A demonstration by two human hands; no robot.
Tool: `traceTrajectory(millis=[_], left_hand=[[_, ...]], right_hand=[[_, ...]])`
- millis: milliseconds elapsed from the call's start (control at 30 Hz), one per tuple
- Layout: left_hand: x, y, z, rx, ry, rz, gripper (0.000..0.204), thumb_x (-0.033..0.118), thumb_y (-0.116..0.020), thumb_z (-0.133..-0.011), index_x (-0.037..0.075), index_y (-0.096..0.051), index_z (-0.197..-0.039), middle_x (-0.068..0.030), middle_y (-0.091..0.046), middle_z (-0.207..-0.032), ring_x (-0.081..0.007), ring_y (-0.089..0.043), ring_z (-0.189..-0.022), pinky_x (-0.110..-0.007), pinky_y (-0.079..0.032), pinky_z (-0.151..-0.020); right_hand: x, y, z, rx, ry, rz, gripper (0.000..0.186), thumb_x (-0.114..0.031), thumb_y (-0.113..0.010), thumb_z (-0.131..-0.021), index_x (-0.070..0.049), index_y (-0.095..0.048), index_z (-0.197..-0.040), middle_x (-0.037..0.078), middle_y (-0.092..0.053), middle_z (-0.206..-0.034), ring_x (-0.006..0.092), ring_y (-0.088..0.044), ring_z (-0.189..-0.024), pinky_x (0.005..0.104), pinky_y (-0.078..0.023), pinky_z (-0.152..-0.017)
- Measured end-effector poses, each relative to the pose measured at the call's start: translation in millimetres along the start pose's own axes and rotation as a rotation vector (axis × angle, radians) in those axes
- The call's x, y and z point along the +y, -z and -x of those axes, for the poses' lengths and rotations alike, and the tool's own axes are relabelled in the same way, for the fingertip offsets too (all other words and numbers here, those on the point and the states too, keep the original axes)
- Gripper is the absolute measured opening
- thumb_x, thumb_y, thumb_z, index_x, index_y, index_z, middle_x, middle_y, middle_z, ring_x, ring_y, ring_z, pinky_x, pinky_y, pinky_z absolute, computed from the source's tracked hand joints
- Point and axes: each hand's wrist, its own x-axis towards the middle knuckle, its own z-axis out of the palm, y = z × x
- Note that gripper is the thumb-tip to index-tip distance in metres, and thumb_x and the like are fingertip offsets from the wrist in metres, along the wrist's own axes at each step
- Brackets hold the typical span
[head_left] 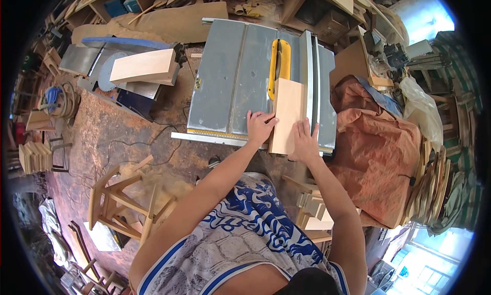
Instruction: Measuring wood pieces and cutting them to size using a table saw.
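Note:
A pale, thick wooden board (289, 108) lies lengthwise on the grey table saw (215, 80). Its far end reaches over the yellow throat plate (272, 72), where a dark slot shows; the blade itself I cannot make out. Along the board's right side runs the metal rip fence (309, 65). My left hand (260, 126) presses its fingertips against the board's left edge, fingers drawn together. On the near right part of the board rests my right hand (305, 142), its fingers pointing toward the fence. Between them, both hands hold the board.
Left of the saw stands another machine with a round toothed blade (106, 72) and a pale wood block (143, 66) on it. A wooden stool frame (120, 200) is at lower left. An orange-brown cover (376, 162) drapes over something at right. Cords cross the dusty floor (138, 126).

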Motion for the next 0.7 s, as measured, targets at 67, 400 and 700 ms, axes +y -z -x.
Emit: traceTrajectory(millis=[67, 400, 700], left_hand=[[1, 0, 0, -0.002, 0.026, 0.014, 0.036, 0.043, -0.077, -0.091, 0.013, -0.085, -0.109, -0.0097, -0.08, -0.109, -0.0284, -0.063, -0.119, -0.055, -0.02, -0.127], [5, -9, -10, 0.092, 0.022, 0.002, 0.033, 0.043, -0.073, -0.092, 0.015, -0.087, -0.103, -0.0102, -0.079, -0.101, -0.0294, -0.065, -0.115, -0.06, -0.018, -0.127], [-14, 12, 21, -0.209, -0.161, 0.058, 0.057, 0.038, -0.074, -0.091, 0.008, -0.068, -0.14, -0.0148, -0.073, -0.128, -0.033, -0.06, -0.131, -0.064, -0.024, -0.125]], right_hand=[[2, -1, -3, 0.014, 0.001, -0.002, 0.127, -0.052, -0.089, -0.057, 0.006, -0.036, -0.157, 0.021, -0.041, -0.162, 0.0404, -0.023, -0.161, 0.074, -0.011, -0.126], [9, -4, -22, 0.103, 0.02, -0.046, 0.118, -0.042, -0.087, -0.053, 0.008, -0.045, -0.151, 0.023, -0.048, -0.154, 0.0416, -0.03, -0.157, 0.0751, -0.013, -0.125], [12, -4, -38, 0.104, 0.024, -0.021, 0.12, -0.042, -0.088, -0.051, 0.008, -0.044, -0.15, 0.023, -0.049, -0.152, 0.0413, -0.031, -0.156, 0.0758, -0.014, -0.124]])
